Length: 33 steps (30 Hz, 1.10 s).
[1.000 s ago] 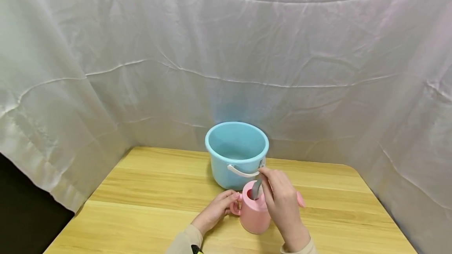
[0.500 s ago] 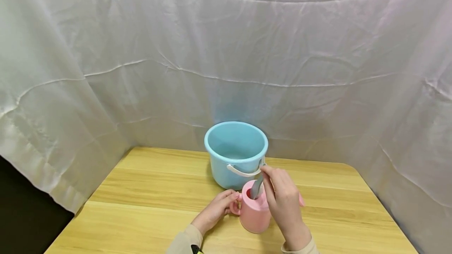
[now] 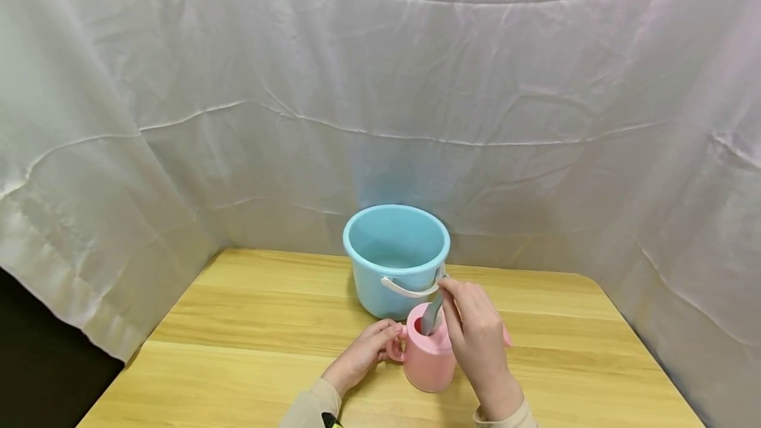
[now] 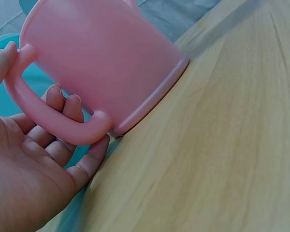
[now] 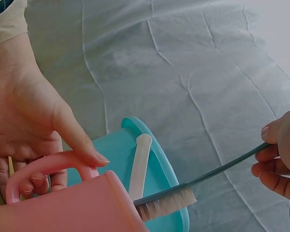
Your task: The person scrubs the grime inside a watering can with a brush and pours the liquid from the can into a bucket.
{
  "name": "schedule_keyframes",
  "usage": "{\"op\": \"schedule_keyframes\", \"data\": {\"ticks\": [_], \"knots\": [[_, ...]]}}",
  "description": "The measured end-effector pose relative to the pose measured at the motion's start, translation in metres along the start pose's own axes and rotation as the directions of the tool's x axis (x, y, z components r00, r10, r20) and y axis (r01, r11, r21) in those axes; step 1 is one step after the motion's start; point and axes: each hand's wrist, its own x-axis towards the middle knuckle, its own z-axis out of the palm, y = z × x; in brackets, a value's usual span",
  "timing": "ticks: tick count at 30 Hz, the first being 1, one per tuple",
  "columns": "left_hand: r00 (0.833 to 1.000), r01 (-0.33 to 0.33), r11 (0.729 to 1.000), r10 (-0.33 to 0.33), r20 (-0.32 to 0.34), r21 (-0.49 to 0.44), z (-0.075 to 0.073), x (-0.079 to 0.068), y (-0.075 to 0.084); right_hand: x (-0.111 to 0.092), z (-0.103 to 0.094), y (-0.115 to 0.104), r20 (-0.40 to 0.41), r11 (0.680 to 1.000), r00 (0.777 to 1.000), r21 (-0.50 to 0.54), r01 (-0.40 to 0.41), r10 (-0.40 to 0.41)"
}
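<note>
A pink watering can [image 3: 429, 368] stands upright on the wooden table, its spout [image 3: 507, 337] showing beyond my right hand. My left hand [image 3: 364, 354] holds the can's looped handle [image 4: 53, 118], thumb at the handle's upper end and fingers curled through and under it. Between thumb and fingers, my right hand [image 3: 477, 339] pinches the thin handle of a grey-blue brush [image 5: 212, 173]. Its pale bristles [image 5: 169, 205] are partly inside the can's top opening; the lower part of the brush head is hidden by the can wall.
Just behind the can stands a light blue bucket [image 3: 371, 289] with a white bail handle [image 3: 410, 293] hanging at its front. Light grey cloth [image 3: 333, 84] hangs behind and at both sides of the wooden table [image 3: 250, 329].
The brush has tilted and risen slightly in the can's opening with my right hand. My left hand stays on the handle, and the can and bucket keep their places.
</note>
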Motion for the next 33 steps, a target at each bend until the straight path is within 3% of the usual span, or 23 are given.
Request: {"op": "schedule_keyframes", "data": {"ticks": [8, 33], "knots": [[1.0, -0.002, 1.0, 0.002, -0.009, 0.003, -0.002, -0.001, -0.002, 0.002, 0.008, -0.008, 0.002, 0.999, 0.999, -0.007, 0.037, -0.037], [1.0, -0.016, 1.0, 0.016, -0.002, -0.025, 0.0, 0.001, -0.002, 0.011, 0.012, -0.013, 0.035, 1.0, 0.999, -0.011, 0.025, -0.024]]}}
